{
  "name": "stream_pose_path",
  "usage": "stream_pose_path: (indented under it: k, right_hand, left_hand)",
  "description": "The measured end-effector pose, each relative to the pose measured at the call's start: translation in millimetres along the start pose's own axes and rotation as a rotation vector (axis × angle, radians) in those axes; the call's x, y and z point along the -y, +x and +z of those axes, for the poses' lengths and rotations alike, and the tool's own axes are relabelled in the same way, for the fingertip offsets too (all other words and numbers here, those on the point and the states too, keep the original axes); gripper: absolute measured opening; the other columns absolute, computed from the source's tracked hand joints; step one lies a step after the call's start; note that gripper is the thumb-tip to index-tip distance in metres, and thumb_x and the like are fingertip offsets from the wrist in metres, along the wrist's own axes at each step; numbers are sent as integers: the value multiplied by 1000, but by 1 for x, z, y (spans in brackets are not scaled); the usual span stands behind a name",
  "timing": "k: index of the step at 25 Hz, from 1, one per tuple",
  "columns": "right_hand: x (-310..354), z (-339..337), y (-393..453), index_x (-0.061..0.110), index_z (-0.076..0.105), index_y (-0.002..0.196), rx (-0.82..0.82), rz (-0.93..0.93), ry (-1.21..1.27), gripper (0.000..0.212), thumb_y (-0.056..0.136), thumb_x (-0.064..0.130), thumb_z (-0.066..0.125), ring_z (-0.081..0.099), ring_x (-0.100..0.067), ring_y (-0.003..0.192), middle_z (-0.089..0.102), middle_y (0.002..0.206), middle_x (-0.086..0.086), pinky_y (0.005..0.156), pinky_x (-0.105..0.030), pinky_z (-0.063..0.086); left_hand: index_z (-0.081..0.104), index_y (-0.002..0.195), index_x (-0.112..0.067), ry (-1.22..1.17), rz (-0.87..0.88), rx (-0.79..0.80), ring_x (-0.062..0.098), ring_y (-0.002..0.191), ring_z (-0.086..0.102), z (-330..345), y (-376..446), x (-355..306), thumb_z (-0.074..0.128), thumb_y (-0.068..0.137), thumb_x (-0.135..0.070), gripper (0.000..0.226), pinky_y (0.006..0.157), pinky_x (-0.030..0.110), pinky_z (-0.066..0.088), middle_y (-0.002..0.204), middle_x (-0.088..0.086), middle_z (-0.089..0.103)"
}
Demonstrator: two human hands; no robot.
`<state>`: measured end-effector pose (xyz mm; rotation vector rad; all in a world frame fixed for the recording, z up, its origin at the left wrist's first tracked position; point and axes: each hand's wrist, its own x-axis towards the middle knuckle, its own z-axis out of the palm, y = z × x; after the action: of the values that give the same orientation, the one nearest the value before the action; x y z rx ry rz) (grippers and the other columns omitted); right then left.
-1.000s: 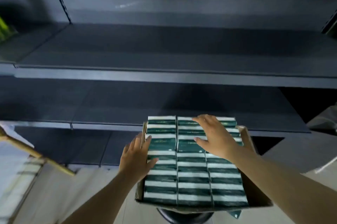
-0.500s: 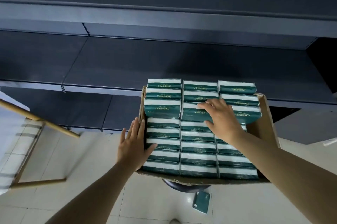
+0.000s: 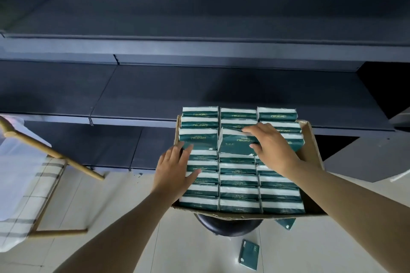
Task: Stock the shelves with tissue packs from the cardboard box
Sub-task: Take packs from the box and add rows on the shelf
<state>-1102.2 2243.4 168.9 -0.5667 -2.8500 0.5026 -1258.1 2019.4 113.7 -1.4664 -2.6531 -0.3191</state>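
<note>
Head view: a cardboard box (image 3: 311,139) full of green tissue packs (image 3: 238,191) sits on a dark stool (image 3: 226,226) by the dark shelves (image 3: 199,92).
The right hand (image 3: 270,148) pinches one pack (image 3: 235,144), now tipped up higher than half a second ago. The left hand (image 3: 175,170) lies flat, fingers straight, on the left packs instead of the box side.
</note>
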Motion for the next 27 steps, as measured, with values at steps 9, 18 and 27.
stream_pose_path:
  k: [9, 18, 27]
  right_hand:
    - [70, -186, 22, 17, 52, 128, -144, -176, -20, 41, 89, 6, 59, 45, -13, 110, 53, 118, 3, 96, -20, 33]
    - [149, -374, 86, 21, 53, 125, -390, -289, -120, 38, 91, 6, 57, 44, -17, 115, 54, 120, 3, 100, -30, 36]
    - [183, -425, 220, 23, 49, 128, -479, -233, -206, 38, 93, 8, 52, 40, -17, 123, 51, 127, 2, 103, -26, 30]
  left_hand:
    - [45, 137, -9, -17, 66, -260, 32, 125, 46, -169, 94, -51, 70, 72, -60, 87, 100, 45, 40, 138, 16, 45]
    - [43, 138, -7, -2, 150, -655, 36, 128, 41, -369, 193, -51, 70, 70, -60, 90, 101, 48, 37, 140, 21, 42]
    - [17, 150, -16, 26, 176, -688, 25, 142, 19, -442, 314, 11, 57, 76, -69, 100, 114, 36, 16, 154, 12, 19]
